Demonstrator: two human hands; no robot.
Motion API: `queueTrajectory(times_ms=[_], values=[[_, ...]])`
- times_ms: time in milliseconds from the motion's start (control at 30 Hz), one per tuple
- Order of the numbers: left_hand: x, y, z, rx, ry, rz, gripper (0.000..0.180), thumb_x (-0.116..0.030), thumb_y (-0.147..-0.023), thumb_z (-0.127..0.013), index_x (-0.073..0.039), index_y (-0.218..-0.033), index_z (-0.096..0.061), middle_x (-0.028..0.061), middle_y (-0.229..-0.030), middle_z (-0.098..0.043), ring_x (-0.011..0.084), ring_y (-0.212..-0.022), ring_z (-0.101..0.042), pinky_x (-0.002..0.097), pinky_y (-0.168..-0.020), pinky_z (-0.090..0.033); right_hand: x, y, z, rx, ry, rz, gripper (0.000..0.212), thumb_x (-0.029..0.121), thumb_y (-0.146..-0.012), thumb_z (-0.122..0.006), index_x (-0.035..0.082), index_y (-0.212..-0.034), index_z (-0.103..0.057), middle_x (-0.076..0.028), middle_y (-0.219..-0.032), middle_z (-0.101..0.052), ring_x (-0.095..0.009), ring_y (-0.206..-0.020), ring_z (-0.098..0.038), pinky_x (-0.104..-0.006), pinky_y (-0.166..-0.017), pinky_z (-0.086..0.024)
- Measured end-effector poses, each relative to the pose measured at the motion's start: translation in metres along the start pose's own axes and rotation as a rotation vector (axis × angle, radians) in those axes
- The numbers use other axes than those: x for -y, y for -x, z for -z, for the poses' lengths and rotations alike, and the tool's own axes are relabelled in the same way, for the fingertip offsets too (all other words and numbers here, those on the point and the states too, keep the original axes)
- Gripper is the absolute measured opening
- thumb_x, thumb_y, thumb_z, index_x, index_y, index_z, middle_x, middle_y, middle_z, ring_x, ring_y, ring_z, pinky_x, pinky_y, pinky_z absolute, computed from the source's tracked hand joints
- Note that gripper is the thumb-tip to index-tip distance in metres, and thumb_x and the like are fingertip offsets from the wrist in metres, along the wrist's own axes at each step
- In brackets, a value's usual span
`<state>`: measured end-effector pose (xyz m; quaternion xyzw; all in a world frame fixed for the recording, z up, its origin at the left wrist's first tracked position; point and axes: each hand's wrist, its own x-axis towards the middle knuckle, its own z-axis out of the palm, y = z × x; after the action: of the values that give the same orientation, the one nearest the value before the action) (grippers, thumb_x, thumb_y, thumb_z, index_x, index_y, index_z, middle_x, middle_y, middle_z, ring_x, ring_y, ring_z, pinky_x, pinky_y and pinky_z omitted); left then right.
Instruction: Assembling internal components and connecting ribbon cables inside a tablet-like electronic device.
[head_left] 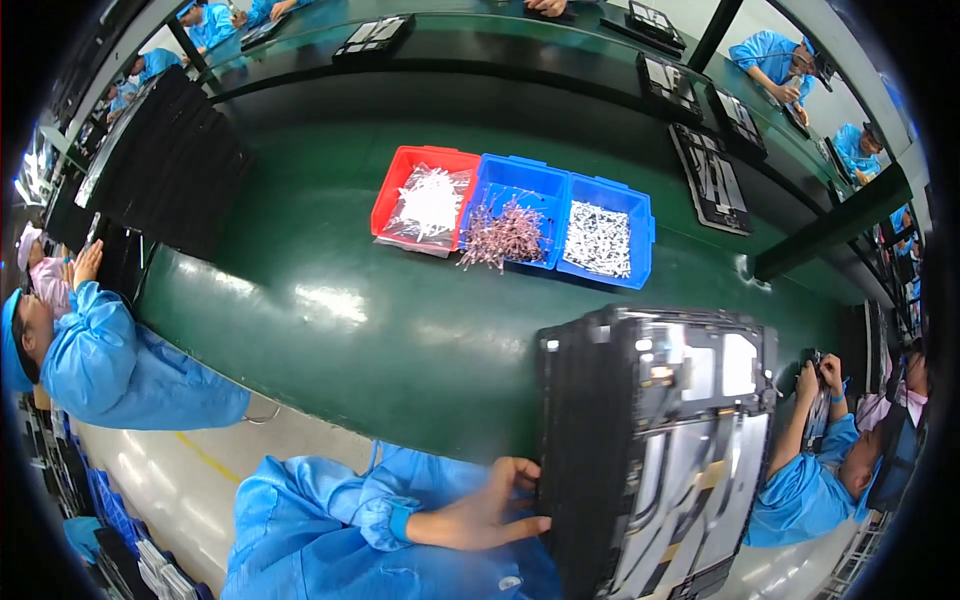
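Preferably, the stack of black device frames, located at the near right of the green table, should be supported evenly on both sides, with pressure kept off the exposed silver panels. The left hand is blurred, thumb and fingers spread wide at the stack's left side; whether load is borne cannot be told. The right hand is not shown. No brand or writing can be made out.
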<state>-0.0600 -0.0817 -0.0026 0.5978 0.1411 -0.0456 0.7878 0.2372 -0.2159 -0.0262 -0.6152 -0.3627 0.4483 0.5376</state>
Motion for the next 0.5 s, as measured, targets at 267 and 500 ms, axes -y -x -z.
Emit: queueTrajectory(times_ms=[267, 500], values=[[0.07, 0.122, 0.049, -0.291, -0.061, 0.127, 0.058, -0.018, -0.096, -0.072, -0.006, -0.143, -0.041, 0.0099, -0.125, -0.055, 0.0127, -0.1, -0.061, 0.0275, -0.076, -0.053, -0.003, -0.021, -0.1, 0.179, 0.12, 0.081, 0.075, 0.053, -0.101, -0.04, -0.006, -0.147, -0.042, -0.022, -0.135, -0.05, -0.033, -0.121, -0.051, -0.0413, -0.106, -0.038], [0.099, 0.216, 0.107, -0.577, 0.14, -0.041, 0.053, -0.024, -0.099, -0.067, -0.007, -0.143, -0.044, 0.009, -0.123, -0.057, 0.0133, -0.098, -0.062, 0.029, -0.076, -0.054, 0.025, -0.067, -0.193, 0.353, 0.178, 0.156, 0.066, 0.042, -0.103, -0.043, -0.004, -0.15, -0.039, -0.024, -0.138, -0.046, -0.037, -0.127, -0.046, -0.0437, -0.111, -0.034]])
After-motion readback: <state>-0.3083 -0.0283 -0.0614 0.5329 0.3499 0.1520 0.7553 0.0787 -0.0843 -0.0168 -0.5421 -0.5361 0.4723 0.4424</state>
